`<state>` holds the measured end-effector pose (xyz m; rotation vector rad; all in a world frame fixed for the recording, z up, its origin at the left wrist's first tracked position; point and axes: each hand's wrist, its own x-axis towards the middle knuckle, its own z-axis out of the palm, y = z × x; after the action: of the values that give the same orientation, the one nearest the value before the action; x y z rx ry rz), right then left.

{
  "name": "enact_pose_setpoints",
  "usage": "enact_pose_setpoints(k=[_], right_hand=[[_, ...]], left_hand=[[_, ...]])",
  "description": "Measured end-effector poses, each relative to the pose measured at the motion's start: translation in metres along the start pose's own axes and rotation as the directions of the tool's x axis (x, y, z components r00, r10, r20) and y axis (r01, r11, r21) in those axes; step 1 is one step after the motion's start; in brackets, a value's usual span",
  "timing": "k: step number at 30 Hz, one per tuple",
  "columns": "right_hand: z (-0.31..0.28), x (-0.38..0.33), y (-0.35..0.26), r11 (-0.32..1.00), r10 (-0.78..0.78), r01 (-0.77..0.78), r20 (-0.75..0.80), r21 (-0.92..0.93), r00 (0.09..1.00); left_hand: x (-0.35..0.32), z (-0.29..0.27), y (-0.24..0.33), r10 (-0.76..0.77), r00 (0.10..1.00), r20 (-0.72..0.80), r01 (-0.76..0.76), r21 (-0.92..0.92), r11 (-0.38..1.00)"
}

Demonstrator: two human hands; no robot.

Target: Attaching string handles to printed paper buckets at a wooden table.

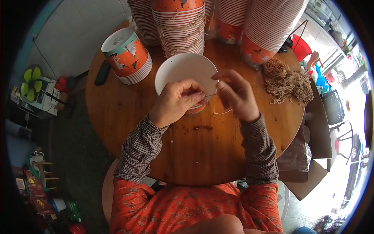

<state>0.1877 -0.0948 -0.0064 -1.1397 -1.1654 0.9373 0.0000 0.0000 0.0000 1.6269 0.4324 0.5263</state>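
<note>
Nearest cam: orange flowered lap [194,210], checked sleeves running up to both hands over round wooden table [194,156].

L hand [177,102]: fingers pinched shut on one end of a thin pale string [212,94], knuckles resting against near rim of white paper bowl [186,74]. R hand [237,95]: thumb + forefinger pinching the other end of the same string just right of the bowl rim; a slack loop hangs below the R palm.

Bowl sits at table centre, open side up, orange outer wall just visible under L hand.

Judgement: keep string taut betw. both pinches, bowl steadied by L knuckles; slack loop could snag.

Around bowl: behind it, tall stacks of orange/white bowls [179,27], some bound w/ string, close enough to crowd the reach. Left of bowl: short stack lying tilted [128,56], dark phone-like object [102,72] beyond. Right of bowl: bundle of tan string lengths [286,82]. Far left of bowl, off table: small green fan [32,80].
</note>
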Motion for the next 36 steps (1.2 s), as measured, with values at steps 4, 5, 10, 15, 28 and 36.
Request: enact_pose_setpoints(k=[4, 5, 10, 15, 28, 36], right_hand=[[-0.028, 0.009, -0.017, 0.99, -0.01, 0.013, 0.022, -0.139, 1.0], [-0.033, 0.013, -0.015, 0.991, -0.034, 0.039, 0.036, -0.126, 0.999], [-0.038, 0.043, -0.004, 0.965, -0.232, 0.24, 0.083, -0.103, 0.969], [-0.021, 0.053, 0.005, 0.692, -0.466, 0.317, -0.066, -0.649, 0.882], [0.036, -0.031, 0.014, 0.856, -0.288, 0.167, -0.183, -0.489, 0.94], [0.045, -0.031, 0.032, 0.945, -0.232, 0.144, -0.296, -0.293, 0.927]], left_hand=[[0.001, -0.002, -0.001, -0.019, 0.999, -0.029, 0.021, 0.074, 0.997], [0.0, -0.003, -0.001, -0.023, 0.999, -0.038, 0.026, 0.077, 0.997], [0.002, -0.001, 0.001, -0.004, 0.999, -0.051, 0.01, 0.118, 0.993], [0.003, -0.001, 0.002, 0.006, 0.999, -0.048, -0.002, 0.096, 0.995], [0.004, 0.002, -0.002, 0.063, 0.991, -0.118, -0.06, 0.024, 0.998], [0.005, 0.0, -0.006, 0.14, 0.986, -0.094, -0.137, 0.038, 0.99]])
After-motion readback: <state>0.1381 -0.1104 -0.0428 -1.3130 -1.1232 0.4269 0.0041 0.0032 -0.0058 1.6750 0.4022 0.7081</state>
